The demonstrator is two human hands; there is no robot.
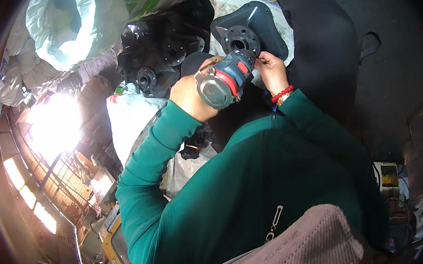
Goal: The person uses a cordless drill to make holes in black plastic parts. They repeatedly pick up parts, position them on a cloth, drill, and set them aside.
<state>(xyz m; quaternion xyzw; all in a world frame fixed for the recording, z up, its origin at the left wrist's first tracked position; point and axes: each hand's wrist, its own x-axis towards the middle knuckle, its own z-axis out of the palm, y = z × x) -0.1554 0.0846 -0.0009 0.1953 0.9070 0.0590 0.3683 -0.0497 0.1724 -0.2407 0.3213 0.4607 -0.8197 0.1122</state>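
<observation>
My left hand [189, 98] is wrapped round a blue-grey and red cordless drill [234, 75], whose nose points at the part in front of me. That part is a black, roughly square moulded piece with a round flange [249, 35] ringed by small holes about a central opening. It rests on a dirty white sheet or bag [217, 2]. Beside the drill's nose, my right hand [272, 71] has thumb and fingers pinched together at the flange's near edge. What those fingertips hold, if anything, is too small to make out. The drill hides its own tip.
More black flanged parts [155, 77] are heaped to the left of the drill. White plastic bags [69, 34] hang at the upper left, and another white bag [126, 119] lies below the heap. A yellow-framed object [116, 253] stands at the lower left. Dark material [321, 49] spreads to the right.
</observation>
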